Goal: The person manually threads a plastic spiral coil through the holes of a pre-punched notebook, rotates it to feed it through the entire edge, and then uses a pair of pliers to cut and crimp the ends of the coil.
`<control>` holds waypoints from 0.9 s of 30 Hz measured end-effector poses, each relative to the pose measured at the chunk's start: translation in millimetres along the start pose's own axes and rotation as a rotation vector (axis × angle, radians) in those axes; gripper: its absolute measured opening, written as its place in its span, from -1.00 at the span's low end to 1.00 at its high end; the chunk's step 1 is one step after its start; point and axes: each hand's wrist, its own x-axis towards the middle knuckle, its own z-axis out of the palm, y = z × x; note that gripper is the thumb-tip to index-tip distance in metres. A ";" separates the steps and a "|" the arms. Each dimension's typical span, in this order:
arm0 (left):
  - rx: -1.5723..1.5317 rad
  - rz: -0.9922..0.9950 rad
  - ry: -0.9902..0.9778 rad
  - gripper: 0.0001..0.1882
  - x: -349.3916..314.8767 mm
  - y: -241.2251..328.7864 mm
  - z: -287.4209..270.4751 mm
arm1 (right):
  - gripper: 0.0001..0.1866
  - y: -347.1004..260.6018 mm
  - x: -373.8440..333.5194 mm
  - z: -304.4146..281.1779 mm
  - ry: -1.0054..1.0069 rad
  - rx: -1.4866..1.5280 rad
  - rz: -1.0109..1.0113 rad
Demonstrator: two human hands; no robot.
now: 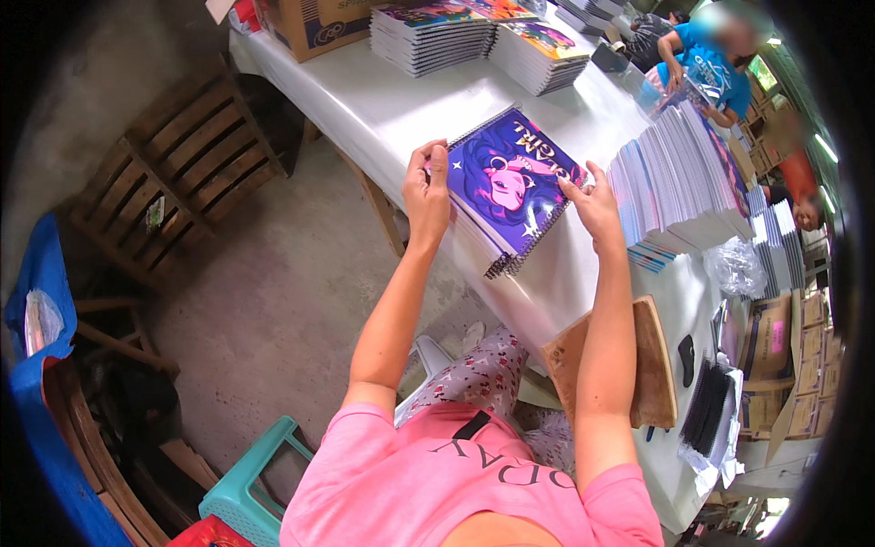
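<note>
**At the left edge of the white table [351, 91], purple notebooks [510, 187] held from both sides**

Right in front of the person, the notebooks sit over the table's left edge, their near corner reaching out toward the lap. The thick band of page edges and the bunched black coils [507, 266] at that corner suggest more than one book. Whether they rest fully on the table or are slightly lifted, I cannot tell.

The left hand [426, 196] grips the left corner, thumb up along the side, most of its fingers hidden beyond. The right hand [594, 208] closes on the right corner, thumb lying over the cover and fingers past the edge.

To handle this pile well, press evenly from both sides so the books line up instead of fanning out. The coils look likely to snag one another, so it seems wise to keep the right thumb on the flat cover, off the wire. Supporting the near corner would help against sagging. On the right, the tall notebook stack [674, 187] leans a little; the right elbow and wrist should stay clear of it.
</note>
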 end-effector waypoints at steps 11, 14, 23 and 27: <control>-0.217 0.117 0.205 -0.46 13.9 -37.9 27.4 | -0.31 49.7 56.1 57.4 0.129 1.057 -0.045; -0.234 0.066 0.246 -0.49 15.2 -28.3 26.0 | -0.42 39.7 48.1 69.9 0.176 1.325 -0.059; -0.486 0.070 0.141 -0.25 16.0 -36.9 25.3 | -0.58 26.9 34.0 73.2 0.348 1.325 -0.209; -0.309 -0.033 0.166 -0.40 10.7 -19.9 32.2 | -0.79 31.3 35.4 72.3 0.429 1.253 -0.184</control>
